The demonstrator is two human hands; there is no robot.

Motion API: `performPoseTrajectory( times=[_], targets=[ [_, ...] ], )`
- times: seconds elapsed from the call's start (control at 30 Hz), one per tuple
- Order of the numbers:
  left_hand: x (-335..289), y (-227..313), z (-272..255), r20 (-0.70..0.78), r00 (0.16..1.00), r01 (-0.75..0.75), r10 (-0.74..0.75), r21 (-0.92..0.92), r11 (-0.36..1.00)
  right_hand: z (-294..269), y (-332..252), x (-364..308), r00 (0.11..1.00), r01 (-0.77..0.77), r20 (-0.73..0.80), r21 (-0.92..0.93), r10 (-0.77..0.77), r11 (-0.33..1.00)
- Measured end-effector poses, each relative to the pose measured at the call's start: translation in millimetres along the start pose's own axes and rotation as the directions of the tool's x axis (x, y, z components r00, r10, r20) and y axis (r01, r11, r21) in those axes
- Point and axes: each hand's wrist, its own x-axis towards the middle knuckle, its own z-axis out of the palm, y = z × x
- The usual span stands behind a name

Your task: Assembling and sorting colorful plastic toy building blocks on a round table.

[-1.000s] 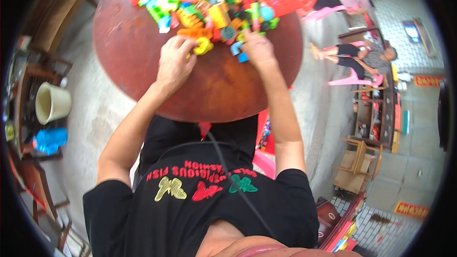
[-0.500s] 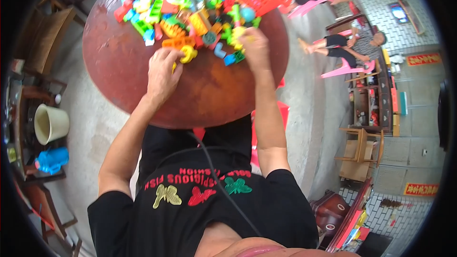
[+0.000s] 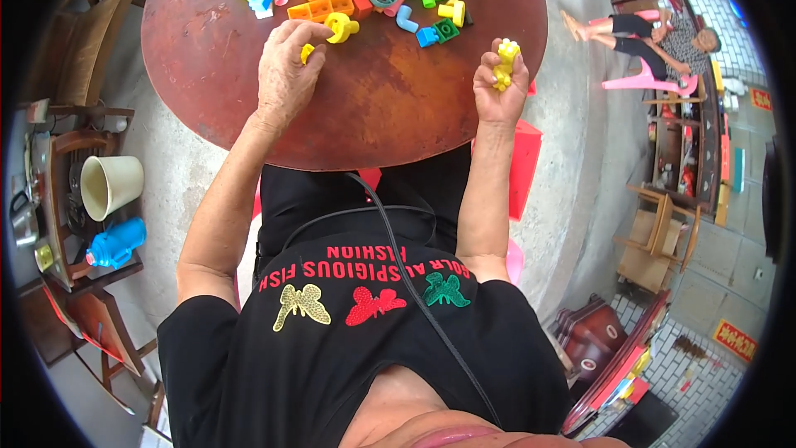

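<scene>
My left hand [image 3: 286, 75] is curled over the round brown table, a small yellow toy piece [image 3: 307, 53] showing between its thumb and fingers. At its fingertips lies a curved yellow toy piece [image 3: 341, 27]; whether they touch it I cannot tell. Turned palm up at the table's right edge, my right hand [image 3: 500, 99] grips a knobbly light-yellow toy piece [image 3: 505, 65]. Farther off spreads a pile of colourful plastic building blocks, with an orange brick [image 3: 317, 11], a blue bent tube [image 3: 405, 19] and a blue block [image 3: 427, 36] along its near side.
The round table [image 3: 390, 116] reaches to my lap. A red stool [image 3: 524, 170] stands to its right. Leftward are a cream bucket [image 3: 111, 187] and a blue jug [image 3: 116, 242] on wooden furniture. Another person [image 3: 676, 46] sits on a pink chair at far right.
My right hand has drawn back from the pile toward the table's right edge and turned up, with the light-yellow piece in it. The view has tipped nearer to me; my left hand stays about the same place.
</scene>
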Motion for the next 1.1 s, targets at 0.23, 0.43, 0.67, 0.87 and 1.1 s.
performPoseTrajectory(
  times=[0.23,0.43,0.67,0.87,1.1],
  targets=[
    [-5,-7,-2,0.022,0.999,0.039,-0.04,0.037,0.999,-40,-77,-6,0.939,0.269,-0.233,0.047,-0.251,0.962],
    [7,2,17,0.049,0.999,0.011,-0.01,-0.011,1.0,-153,-236,1,0.912,0.273,-0.296,-0.077,-0.283,0.959],
    [-5,-12,8,0.038,0.998,0.051,-0.054,0.069,0.996,-182,-275,-91,0.688,-0.209,-0.55,-0.775,-0.473,0.596],
    [-4,-8,30,0.087,0.995,0.051,-0.052,0.022,0.998,-297,-336,-249,0.564,-0.232,-0.638,-0.732,-0.525,0.64],
    [-2,-4,11,0.047,0.998,0.042,-0.047,0.092,0.995,-238,-277,-200,0.431,-0.68,-0.709,-0.662,-0.558,0.316]
  ],
)
